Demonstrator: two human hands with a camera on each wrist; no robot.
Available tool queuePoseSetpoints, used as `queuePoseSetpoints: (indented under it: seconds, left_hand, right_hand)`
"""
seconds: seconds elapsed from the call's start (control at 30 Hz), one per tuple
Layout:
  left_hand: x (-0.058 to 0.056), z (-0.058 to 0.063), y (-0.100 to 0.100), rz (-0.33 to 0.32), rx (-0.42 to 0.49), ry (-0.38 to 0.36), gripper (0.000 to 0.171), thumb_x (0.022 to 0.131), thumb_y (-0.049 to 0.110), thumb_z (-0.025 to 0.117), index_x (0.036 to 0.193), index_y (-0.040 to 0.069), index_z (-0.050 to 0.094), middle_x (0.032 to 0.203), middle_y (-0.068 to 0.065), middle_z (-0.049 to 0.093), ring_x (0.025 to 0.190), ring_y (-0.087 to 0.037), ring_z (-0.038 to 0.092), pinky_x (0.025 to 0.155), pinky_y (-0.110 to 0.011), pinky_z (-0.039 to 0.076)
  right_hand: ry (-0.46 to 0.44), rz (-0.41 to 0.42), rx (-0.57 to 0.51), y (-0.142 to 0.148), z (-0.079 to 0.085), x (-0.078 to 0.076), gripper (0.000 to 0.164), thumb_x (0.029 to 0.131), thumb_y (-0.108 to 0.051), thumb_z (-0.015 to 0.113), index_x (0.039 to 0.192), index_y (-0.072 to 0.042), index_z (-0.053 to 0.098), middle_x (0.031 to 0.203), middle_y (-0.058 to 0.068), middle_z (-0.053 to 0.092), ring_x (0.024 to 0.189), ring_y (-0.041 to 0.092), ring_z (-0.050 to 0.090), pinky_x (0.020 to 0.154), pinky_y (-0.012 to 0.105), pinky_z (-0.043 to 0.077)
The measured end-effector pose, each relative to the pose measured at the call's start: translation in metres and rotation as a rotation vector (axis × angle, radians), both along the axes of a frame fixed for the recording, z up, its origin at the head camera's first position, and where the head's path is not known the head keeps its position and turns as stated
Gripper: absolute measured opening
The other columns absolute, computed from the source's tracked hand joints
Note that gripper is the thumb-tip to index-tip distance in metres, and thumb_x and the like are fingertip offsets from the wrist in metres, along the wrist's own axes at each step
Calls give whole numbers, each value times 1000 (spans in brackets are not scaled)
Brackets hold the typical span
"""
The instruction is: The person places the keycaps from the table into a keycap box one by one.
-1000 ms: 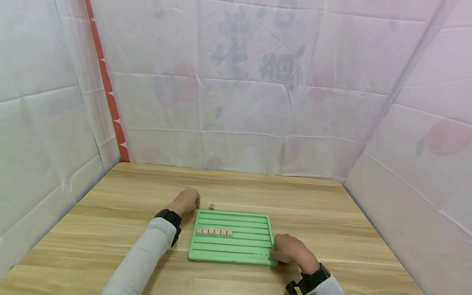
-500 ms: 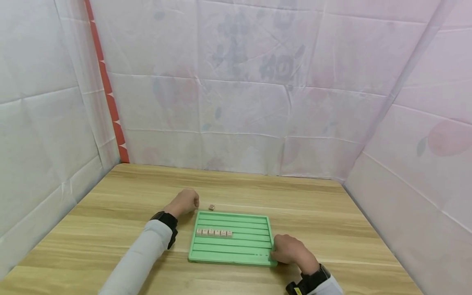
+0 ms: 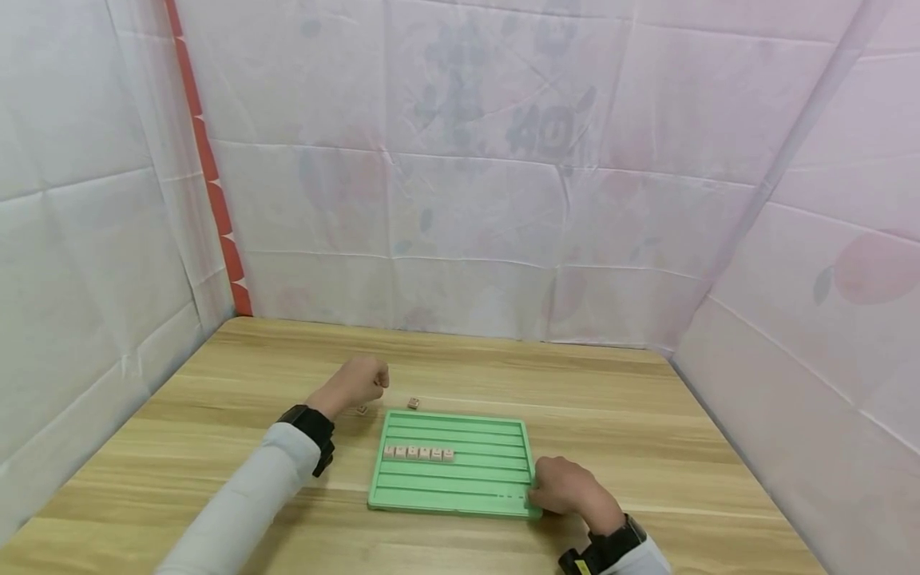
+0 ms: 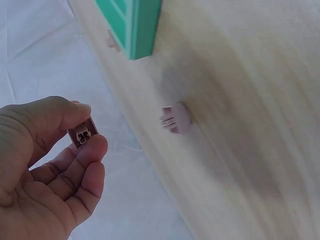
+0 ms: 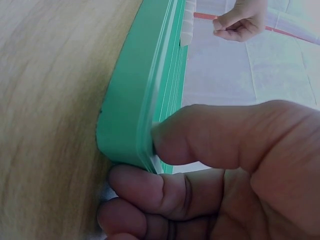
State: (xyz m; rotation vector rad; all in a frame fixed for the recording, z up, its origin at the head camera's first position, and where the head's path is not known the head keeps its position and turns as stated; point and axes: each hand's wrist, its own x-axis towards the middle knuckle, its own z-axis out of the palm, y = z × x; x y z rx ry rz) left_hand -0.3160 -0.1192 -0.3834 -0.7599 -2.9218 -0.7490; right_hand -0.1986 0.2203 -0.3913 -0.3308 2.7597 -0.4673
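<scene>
A pale, lightly creased left sleeve (image 3: 228, 501) stops at a bulky black wristband (image 3: 311, 431) behind the left hand (image 3: 355, 380), while a matching right sleeve (image 3: 642, 562), partly out of view, meets a black band (image 3: 609, 546) behind the right hand (image 3: 566, 485), with a blocky black module (image 3: 571, 561), perhaps a camera, bearing a yellow mark (image 3: 581, 568).

Head: high, near side of green board (image 3: 446, 485), facing forward-down, farthest. Left wrist: close, left of board. Right wrist: tight on board's near right corner, facing along near edge. All share left hand (image 3: 352, 382).
</scene>
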Motion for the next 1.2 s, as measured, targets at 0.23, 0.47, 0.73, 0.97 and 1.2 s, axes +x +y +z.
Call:
queuePoseSetpoints:
  seconds: [0.23, 0.47, 0.73, 0.97, 1.2]
  left_hand:
    - [4, 6, 1, -13, 15, 3, 16, 78, -10, 57, 86, 1, 66, 82, -5, 61, 64, -15, 48, 64, -33, 47]
    - [6, 1, 0, -19, 10, 22, 19, 78, -12, 57, 87, 0, 67, 83, -6, 61, 72, -19, 55, 65, -34, 49]
    - [6, -4, -1, -24, 46, -3, 20, 75, -13, 58, 90, -2, 66, 81, -7, 60, 69, -18, 52, 64, -33, 47]
    - [7, -9, -2, -21, 114, -17, 16, 75, -10, 62, 86, 0, 66, 79, -8, 61, 66, -16, 50, 62, -32, 46]
    - [5, -12, -4, 7, 122, -20, 18, 76, -8, 66, 93, -2, 65, 82, -7, 61, 72, -18, 55, 67, -35, 49]
  right_hand:
    - [-4, -3, 7, -1, 2, 1, 17, 76, -5, 61, 63, -6, 51, 53, 0, 39, 47, 13, 33, 47, 25, 24]
    - [-10, -7, 5, 0, -1, 1, 16, 76, -5, 62, 64, -6, 51, 54, 1, 40, 47, 13, 34, 47, 25, 24]
    - [-8, -8, 7, 2, -2, 0, 16, 76, -6, 62, 65, -6, 51, 54, 1, 41, 48, 13, 34, 47, 25, 25]
    - [-7, -4, 3, 2, -1, 1, 17, 75, -5, 61, 61, -6, 51, 52, 0, 37, 46, 12, 32, 47, 25, 24]
    - [-17, 2, -2, 2, -2, 0, 17, 76, -5, 61, 62, -6, 52, 52, 0, 39, 46, 12, 33, 47, 25, 24]
